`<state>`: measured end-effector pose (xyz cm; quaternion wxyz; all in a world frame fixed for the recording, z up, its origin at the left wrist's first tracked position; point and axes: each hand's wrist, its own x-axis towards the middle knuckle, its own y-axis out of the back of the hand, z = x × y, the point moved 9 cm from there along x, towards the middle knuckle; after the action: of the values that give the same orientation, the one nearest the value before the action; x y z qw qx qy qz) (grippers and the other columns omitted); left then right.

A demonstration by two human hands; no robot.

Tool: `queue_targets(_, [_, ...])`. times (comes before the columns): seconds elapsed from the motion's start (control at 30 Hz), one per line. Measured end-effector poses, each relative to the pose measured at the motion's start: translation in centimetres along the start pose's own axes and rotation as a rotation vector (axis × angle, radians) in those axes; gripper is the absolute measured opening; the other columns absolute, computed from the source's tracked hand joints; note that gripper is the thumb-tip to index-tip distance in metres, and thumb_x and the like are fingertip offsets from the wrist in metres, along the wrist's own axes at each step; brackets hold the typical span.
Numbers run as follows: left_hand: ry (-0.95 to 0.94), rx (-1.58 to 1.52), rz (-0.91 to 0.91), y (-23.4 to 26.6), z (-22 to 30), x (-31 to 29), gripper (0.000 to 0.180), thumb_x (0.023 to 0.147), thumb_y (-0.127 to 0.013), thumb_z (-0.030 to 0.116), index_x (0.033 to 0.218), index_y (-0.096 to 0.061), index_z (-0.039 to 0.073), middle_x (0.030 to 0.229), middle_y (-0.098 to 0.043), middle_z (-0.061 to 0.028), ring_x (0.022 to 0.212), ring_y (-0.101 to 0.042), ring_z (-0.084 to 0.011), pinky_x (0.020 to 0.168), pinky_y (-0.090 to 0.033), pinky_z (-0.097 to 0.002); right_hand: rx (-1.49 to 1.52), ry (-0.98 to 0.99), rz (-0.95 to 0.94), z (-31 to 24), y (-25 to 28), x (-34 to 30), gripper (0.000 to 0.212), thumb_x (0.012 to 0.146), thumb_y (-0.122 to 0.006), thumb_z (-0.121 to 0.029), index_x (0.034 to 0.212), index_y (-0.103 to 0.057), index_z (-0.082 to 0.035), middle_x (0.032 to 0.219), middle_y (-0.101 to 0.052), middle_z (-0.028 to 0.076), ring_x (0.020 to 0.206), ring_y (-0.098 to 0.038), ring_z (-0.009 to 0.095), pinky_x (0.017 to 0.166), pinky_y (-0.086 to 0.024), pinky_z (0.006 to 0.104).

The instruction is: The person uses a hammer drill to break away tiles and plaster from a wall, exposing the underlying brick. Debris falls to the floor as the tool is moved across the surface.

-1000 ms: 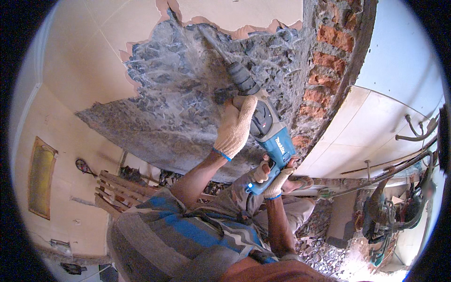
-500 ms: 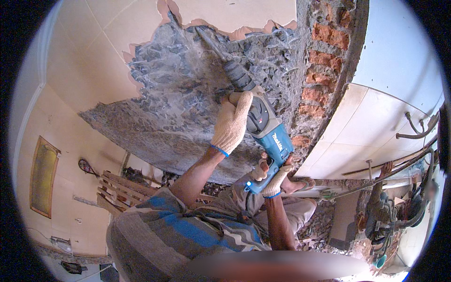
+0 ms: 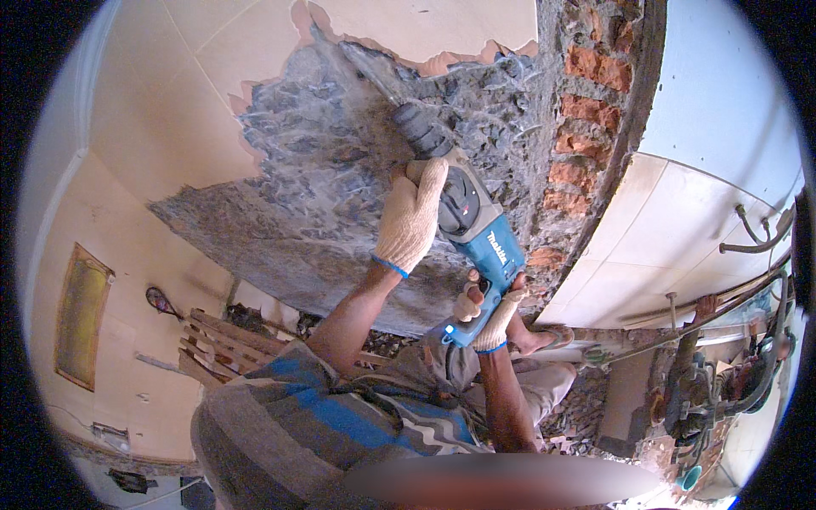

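Observation:
A blue and grey rotary hammer drill runs slantwise across the middle of the view, a long metal bit in its dark chuck. My left hand, in a cream knitted glove with a blue cuff, is closed around the drill's front part behind the chuck. At the back, my gloved right hand wraps the rear handle, its fingertips bare. The bit points up and left at rough, chipped grey mortar, near the broken edge of the beige tiles. Haze or blur hides its exact tip.
Exposed red bricks run down right of the mortar. White tiles and bent pipes lie farther right. Wooden slats stand at lower left, and broken rubble covers ground at lower right, near a green cup.
The drill and both my hands have shifted slightly left and the bit has slid a little left along the mortar. My grip looks the same.

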<state>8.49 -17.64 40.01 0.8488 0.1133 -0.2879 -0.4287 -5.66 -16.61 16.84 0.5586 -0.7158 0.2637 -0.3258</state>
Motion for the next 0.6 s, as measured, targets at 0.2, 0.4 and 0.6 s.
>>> queue_targets(0.2, [-0.088,-0.198,0.076,2.9,1.8,0.7,0.065,0.106,-0.056,0.06,0.116,-0.059,-0.004,0.088,-0.064,-0.0113,0.089,-0.061,-0.0225,0.085,-0.051,-0.0387,-0.08,0.045,0.062,0.2,-3.0,0.1,0.117,0.074,-0.042,-0.104,0.124,-0.057,0.001,0.074,-0.058,0.004,0.056,-0.053,0.02,0.052,-0.045,0.0356])
queue_targets(0.4, [-0.164,-0.241,0.007,3.6,1.7,-1.0,0.057,0.108,-0.055,0.056,0.109,-0.064,0.0,0.093,-0.061,-0.0053,0.089,-0.056,-0.016,0.081,-0.048,-0.0354,-0.125,0.149,0.077,2.1,-5.6,-4.1,0.117,0.078,-0.038,-0.103,0.132,-0.055,-0.001,0.07,-0.053,0.006,0.056,-0.047,0.022,0.056,-0.042,0.0386])
queue_targets(0.6, [-0.07,-0.435,-0.014,2.9,0.5,-3.2,0.057,0.108,-0.055,0.059,0.12,-0.063,0.003,0.097,-0.059,0.0009,0.086,-0.052,-0.0107,0.078,-0.046,-0.0309,-0.171,0.196,0.107,2.6,-8.0,-7.0,0.118,0.079,-0.038,-0.102,0.132,-0.056,0.002,0.067,-0.049,0.006,0.053,-0.043,0.022,0.052,-0.037,0.0377])
